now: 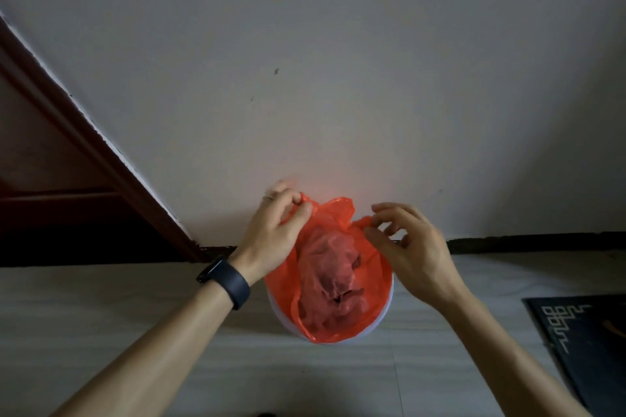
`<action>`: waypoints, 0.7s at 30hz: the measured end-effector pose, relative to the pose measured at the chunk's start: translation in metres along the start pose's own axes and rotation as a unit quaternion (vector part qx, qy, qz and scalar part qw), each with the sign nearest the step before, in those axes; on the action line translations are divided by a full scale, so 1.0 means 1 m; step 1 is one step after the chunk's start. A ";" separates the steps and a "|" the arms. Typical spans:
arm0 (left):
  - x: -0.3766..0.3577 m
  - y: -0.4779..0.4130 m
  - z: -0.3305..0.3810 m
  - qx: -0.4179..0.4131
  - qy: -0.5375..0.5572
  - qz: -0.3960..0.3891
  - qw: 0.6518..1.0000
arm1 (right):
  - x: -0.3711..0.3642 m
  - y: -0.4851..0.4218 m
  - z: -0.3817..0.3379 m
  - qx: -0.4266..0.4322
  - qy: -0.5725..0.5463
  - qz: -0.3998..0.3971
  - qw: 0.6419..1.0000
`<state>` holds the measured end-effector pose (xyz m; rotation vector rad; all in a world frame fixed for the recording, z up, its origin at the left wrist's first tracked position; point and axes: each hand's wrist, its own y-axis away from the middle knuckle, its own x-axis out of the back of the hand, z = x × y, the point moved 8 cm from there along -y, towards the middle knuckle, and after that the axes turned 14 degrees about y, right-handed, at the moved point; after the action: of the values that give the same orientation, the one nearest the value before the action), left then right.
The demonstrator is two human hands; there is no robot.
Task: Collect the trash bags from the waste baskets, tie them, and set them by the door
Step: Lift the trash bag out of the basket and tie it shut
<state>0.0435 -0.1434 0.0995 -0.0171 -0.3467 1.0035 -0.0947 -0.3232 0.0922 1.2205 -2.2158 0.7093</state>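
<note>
While orange bag sits in basket, I see left hand pinching one handle. Right hand pinches the other (fingers curled).

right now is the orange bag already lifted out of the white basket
No, the orange bag still sits in the white basket, its edge draped over the near rim.

Orange trash bag, white basket
</note>
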 end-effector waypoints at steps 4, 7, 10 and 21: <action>-0.030 -0.002 -0.012 0.078 0.135 -0.028 0.987 | 0.002 -0.012 0.007 -0.052 -0.124 -0.020 0.991; -0.073 0.008 -0.022 0.165 0.154 -0.133 0.965 | 0.006 -0.021 0.009 -0.074 -0.181 -0.011 0.981; -0.107 0.014 -0.019 0.100 -0.085 -0.259 0.957 | 0.005 -0.027 0.008 -0.079 -0.204 -0.026 0.975; -0.062 0.009 -0.085 0.231 -0.217 -0.065 0.946 | -0.098 0.034 0.170 -0.343 0.070 -0.138 0.926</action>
<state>0.0305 -0.1772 0.0009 0.6532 -0.4980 0.9330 -0.1089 -0.3594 -0.1030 1.0311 -1.8647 -0.1022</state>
